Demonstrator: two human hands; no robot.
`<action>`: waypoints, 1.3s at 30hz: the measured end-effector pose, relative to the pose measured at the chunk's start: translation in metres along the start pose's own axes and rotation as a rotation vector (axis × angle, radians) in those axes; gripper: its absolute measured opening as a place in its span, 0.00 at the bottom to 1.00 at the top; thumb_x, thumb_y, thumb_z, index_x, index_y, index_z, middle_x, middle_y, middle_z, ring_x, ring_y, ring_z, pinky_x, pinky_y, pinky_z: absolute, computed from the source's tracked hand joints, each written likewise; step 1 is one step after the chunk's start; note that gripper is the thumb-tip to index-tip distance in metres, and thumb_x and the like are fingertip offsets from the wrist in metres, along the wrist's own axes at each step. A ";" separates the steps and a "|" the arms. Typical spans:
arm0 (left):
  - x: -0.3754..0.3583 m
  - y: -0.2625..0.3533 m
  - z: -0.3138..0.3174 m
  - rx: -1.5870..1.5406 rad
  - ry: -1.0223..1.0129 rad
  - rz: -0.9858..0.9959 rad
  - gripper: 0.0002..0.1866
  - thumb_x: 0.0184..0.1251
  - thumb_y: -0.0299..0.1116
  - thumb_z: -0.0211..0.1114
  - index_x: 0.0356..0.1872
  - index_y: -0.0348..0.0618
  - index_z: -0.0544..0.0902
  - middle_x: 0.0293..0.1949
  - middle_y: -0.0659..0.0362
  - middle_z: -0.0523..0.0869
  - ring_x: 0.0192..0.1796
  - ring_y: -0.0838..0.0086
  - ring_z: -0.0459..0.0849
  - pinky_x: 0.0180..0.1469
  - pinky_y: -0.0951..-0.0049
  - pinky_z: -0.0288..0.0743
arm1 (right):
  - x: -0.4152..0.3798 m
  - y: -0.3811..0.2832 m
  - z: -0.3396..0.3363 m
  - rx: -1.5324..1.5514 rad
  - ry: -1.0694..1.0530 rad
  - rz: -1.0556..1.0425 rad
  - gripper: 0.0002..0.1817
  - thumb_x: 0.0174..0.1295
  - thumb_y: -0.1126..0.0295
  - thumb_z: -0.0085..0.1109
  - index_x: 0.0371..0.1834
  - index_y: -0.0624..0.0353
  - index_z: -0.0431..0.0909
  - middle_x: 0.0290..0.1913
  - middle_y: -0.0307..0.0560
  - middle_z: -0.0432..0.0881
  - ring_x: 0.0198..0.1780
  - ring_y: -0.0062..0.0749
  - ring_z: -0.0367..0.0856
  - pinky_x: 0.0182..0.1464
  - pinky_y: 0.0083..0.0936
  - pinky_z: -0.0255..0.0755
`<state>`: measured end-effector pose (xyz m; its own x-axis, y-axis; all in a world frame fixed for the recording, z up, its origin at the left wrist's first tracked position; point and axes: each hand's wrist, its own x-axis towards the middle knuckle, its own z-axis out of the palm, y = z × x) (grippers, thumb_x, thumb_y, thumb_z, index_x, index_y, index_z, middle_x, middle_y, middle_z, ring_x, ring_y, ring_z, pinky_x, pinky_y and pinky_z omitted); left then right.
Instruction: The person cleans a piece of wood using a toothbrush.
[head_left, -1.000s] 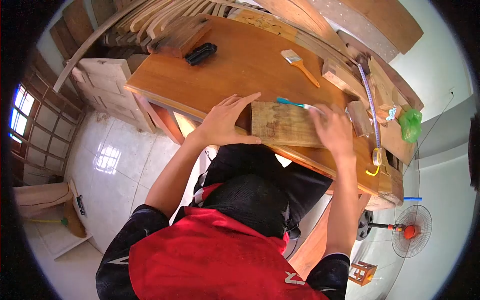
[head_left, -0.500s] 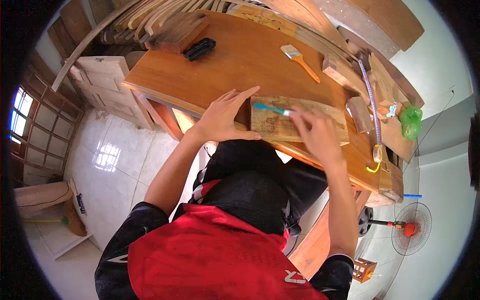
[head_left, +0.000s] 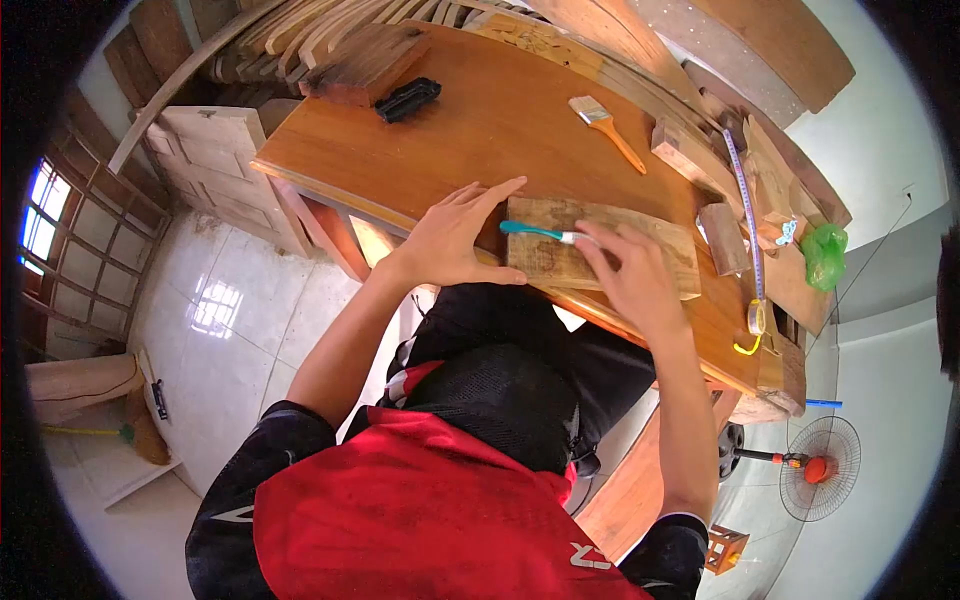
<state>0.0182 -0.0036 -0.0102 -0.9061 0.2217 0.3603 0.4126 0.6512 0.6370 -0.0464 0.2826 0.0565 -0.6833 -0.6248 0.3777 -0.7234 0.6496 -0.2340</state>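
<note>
A rough wooden board point(head_left: 620, 255) lies flat near the front edge of the table. Around its left end, my left hand point(head_left: 455, 235) is spread wide, with the thumb at the near corner and the index finger by the far one. My right hand point(head_left: 640, 275) is over the board, its fingers closed on a toothbrush point(head_left: 535, 231). The toothbrush's teal handle points left, reaching just past the board's left end. Its white part is by my fingertips, and my fingers hide the rest.
On the wooden table point(head_left: 480, 120) lie a paintbrush point(head_left: 610, 132), a black tool point(head_left: 408, 99) and a dark wood block point(head_left: 368, 62). To the right are wood offcuts point(head_left: 722, 238), an extended tape measure point(head_left: 755, 316) and a green plastic bag point(head_left: 824, 256). A fan point(head_left: 818, 470) stands beyond.
My right hand and the toothbrush have shifted a little left and toward me over the board. The left hand keeps its place at the board's end. The whole view has shifted slightly.
</note>
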 end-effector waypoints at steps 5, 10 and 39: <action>-0.001 0.001 0.003 0.049 0.011 0.013 0.66 0.52 0.64 0.83 0.88 0.49 0.57 0.79 0.37 0.74 0.79 0.35 0.71 0.84 0.47 0.63 | -0.003 -0.001 -0.002 -0.105 0.002 0.132 0.15 0.76 0.54 0.67 0.53 0.50 0.94 0.41 0.54 0.89 0.46 0.55 0.90 0.50 0.49 0.83; -0.002 0.001 0.001 0.037 0.030 0.022 0.68 0.52 0.66 0.84 0.89 0.48 0.56 0.78 0.36 0.74 0.79 0.35 0.71 0.84 0.46 0.63 | -0.007 -0.001 0.002 -0.152 0.083 0.002 0.15 0.77 0.53 0.66 0.58 0.45 0.92 0.42 0.52 0.90 0.43 0.54 0.90 0.47 0.50 0.84; -0.004 -0.001 0.002 0.024 0.029 -0.014 0.66 0.52 0.67 0.83 0.88 0.51 0.58 0.80 0.38 0.73 0.79 0.28 0.68 0.86 0.42 0.60 | -0.069 -0.023 -0.032 -0.245 -0.048 0.353 0.16 0.79 0.51 0.62 0.53 0.48 0.92 0.35 0.64 0.91 0.39 0.66 0.92 0.41 0.59 0.84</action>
<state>0.0211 -0.0041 -0.0134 -0.9084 0.1917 0.3715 0.3975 0.6711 0.6258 0.0207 0.3243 0.0642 -0.8926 -0.3618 0.2689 -0.4037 0.9070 -0.1198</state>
